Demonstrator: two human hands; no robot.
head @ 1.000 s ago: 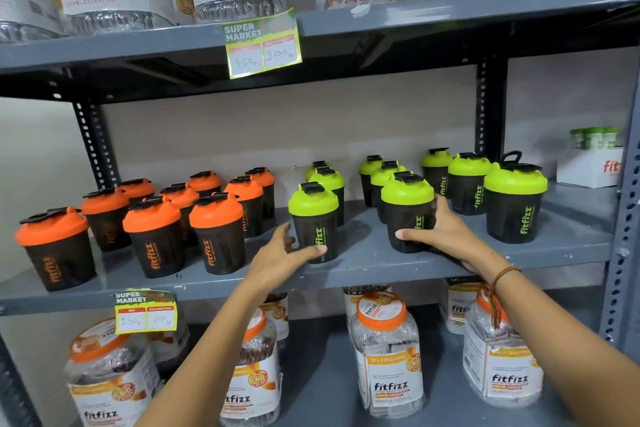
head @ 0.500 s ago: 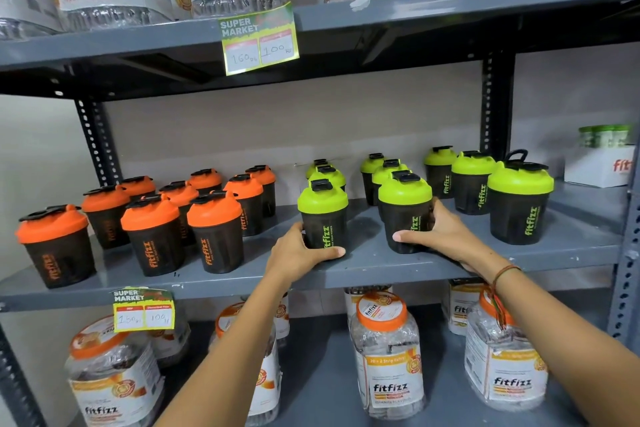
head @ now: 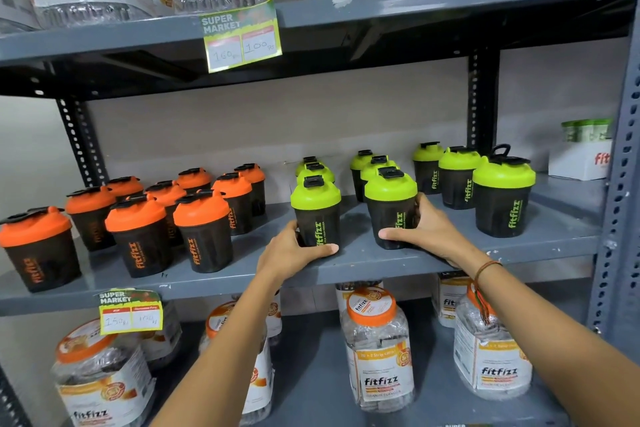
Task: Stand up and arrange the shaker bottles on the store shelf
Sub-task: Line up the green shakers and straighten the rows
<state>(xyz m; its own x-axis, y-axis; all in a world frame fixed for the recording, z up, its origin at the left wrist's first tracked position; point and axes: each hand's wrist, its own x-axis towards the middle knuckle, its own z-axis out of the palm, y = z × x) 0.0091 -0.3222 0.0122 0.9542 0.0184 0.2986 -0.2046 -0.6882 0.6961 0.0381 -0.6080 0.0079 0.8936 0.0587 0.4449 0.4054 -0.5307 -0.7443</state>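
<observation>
A: What sits on the grey metal shelf [head: 363, 263] ahead of you?

B: From the left, a cluster of orange-lidded shakers [head: 138, 236], dark smooth tapered cups with domed lids and black flip caps, all upright. Right of them stand green-lidded shakers in short rows running back; the rear ones are mostly hidden behind the front ones.

A: And your hands?

B: Your left hand [head: 291, 255] wraps the base of the front green shaker [head: 317, 213], thumb across its front and fingers hidden behind, so the grip is closed on it. Your right hand [head: 426, 230] clasps the next green shaker [head: 391, 206] from its right side, thumb low across the front, closed around it too. Both cups stand on the shelf near its front edge.

A: Further right?

B: Three more green shakers [head: 502, 196], one with a loop handle. A white box [head: 581, 159] is cut off by the upright post. Handwritten figures on the price tag [head: 242, 35] are hard to read.
</observation>
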